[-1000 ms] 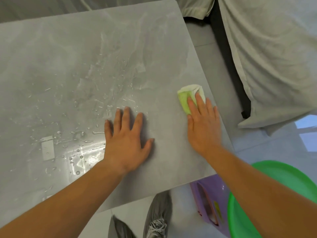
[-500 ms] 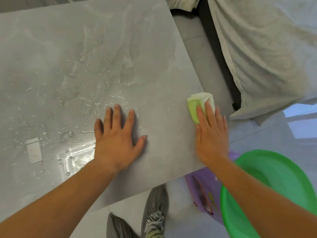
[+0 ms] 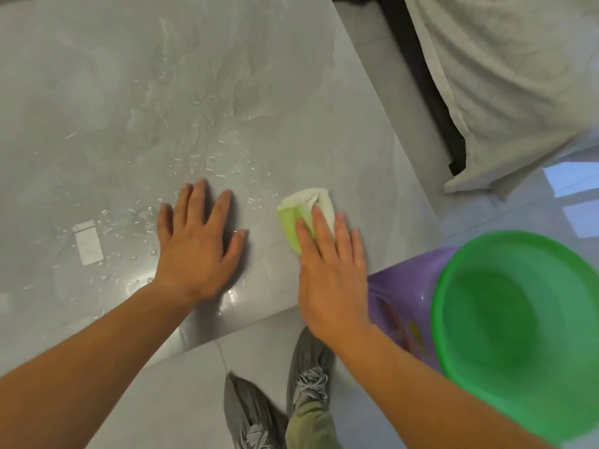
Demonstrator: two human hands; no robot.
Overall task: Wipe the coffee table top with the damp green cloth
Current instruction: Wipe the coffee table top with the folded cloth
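The grey stone-look coffee table top [image 3: 97, 92] fills the left and middle of the view, with water droplets scattered across its centre. My right hand [image 3: 330, 270] lies flat with straight fingers on the folded green and white cloth [image 3: 301, 215], pressing it onto the table near the front right corner. My left hand [image 3: 197, 244] rests flat on the table, fingers spread, just left of the cloth. Most of the cloth's near part is hidden under my right fingers.
A green plastic basin [image 3: 518, 325] sits on a purple stool [image 3: 398, 306] at the right, close to the table's corner. A sofa under a pale cover [image 3: 505, 76] stands at the upper right. My grey shoes [image 3: 308, 377] are on the tiled floor below the table edge.
My right hand has slid the cloth leftward from the table's right edge toward my left hand. The left hand has stayed flat in about the same place.
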